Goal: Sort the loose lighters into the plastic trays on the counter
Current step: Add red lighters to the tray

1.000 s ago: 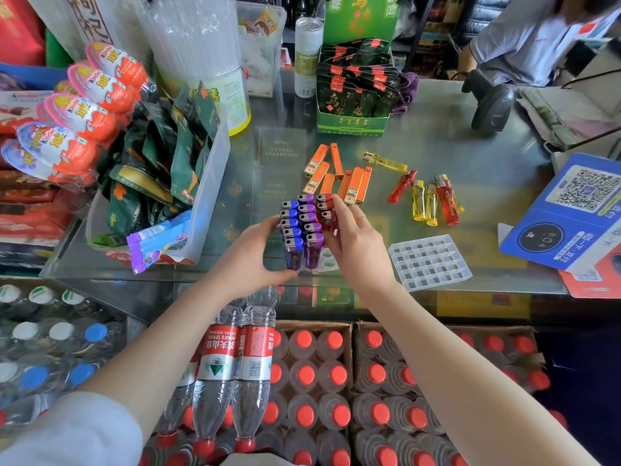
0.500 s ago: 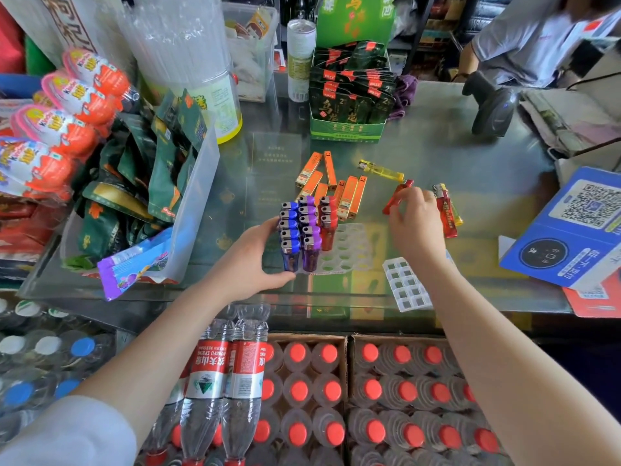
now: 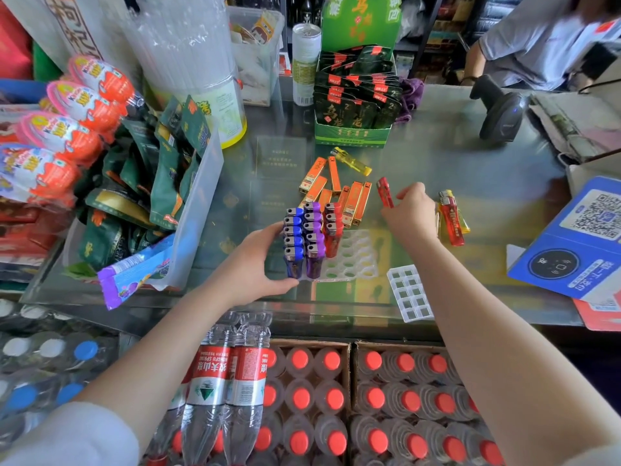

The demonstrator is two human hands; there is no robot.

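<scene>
Crates of red-capped bottles [image 3: 336, 398] are filling the bottom of the frame, under the edge of a glass desk [image 3: 470, 163]. Just above, at centre, the left hand [image 3: 255, 264] is cupping the near left side of a white tray [image 3: 356, 257] where blue, purple and red lighters [image 3: 304, 235] are standing upright in rows. An empty clear tray [image 3: 408, 294] is lying to its right. Further up, the right hand [image 3: 408, 210] is pinching a red lighter [image 3: 384, 192] between orange loose lighters [image 3: 339, 193] and a small red-and-yellow group [image 3: 452, 220].
</scene>
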